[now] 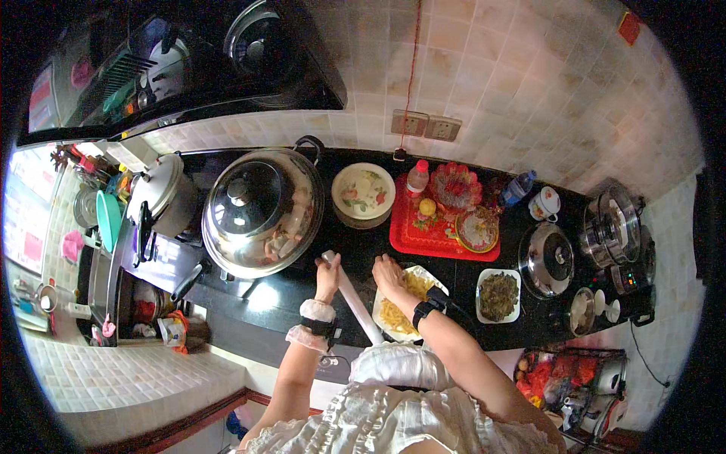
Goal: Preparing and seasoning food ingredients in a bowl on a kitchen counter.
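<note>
My left hand (327, 279) grips the upper end of a long white roll (358, 309), which looks like cling film. The roll slants down toward my white top. Just right of it, a pale plate (383, 329) holds yellow strips of food (397, 318). My right hand (389, 274) is over the plate's far left edge with its fingers curled; whether something thin is between them cannot be made out. A dark object (441, 298) overlaps the plate's right side. Further right, a white square dish (481, 311) contains dark green chopped food (498, 296).
A large lidded steel wok (303, 244) stands at back left, beside a pressure cooker (164, 198). Behind my hands are a floral bowl (363, 190) and a red tray (408, 241) with a bottle and glass dishes. A steel lid (546, 261) and steamer (610, 227) are at right.
</note>
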The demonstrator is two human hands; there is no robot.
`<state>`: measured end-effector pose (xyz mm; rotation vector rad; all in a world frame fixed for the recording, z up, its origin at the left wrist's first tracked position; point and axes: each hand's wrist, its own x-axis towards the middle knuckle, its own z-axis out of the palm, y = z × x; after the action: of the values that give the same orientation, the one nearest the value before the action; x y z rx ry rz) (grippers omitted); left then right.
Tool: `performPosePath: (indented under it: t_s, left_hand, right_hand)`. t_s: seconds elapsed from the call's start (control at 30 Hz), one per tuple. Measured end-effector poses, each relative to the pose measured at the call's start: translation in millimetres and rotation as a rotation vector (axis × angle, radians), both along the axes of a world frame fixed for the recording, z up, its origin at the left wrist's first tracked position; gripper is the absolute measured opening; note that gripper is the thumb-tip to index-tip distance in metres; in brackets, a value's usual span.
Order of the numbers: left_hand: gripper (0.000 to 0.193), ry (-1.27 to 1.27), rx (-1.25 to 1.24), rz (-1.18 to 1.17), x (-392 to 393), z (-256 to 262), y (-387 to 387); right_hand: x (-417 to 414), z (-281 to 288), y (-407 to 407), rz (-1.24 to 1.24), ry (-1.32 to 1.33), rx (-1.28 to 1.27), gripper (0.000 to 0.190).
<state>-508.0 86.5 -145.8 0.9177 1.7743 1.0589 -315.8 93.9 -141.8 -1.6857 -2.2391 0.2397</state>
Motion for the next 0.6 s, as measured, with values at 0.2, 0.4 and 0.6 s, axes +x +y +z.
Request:
performPosePath:
  t_s: [0.2, 0.4, 0.6]
  left_hand:
    - [0.054, -0.012, 0.005, 0.101, -33, 0, -34]
    - [0.06, 0.119, -0.128, 0.185, -51, -3, -69]
    - [0.054, -0.157, -0.183, 0.342, -117, -53, -136]
  right_hand:
    - [-5, 0, 10, -0.108, -0.072, -0.129, 0.017]
    - [11, 5, 6, -0.083, -0.066, -0.041, 0.015]
    - [3, 18, 2, 0.025, -0.104, 0.04, 0.015]
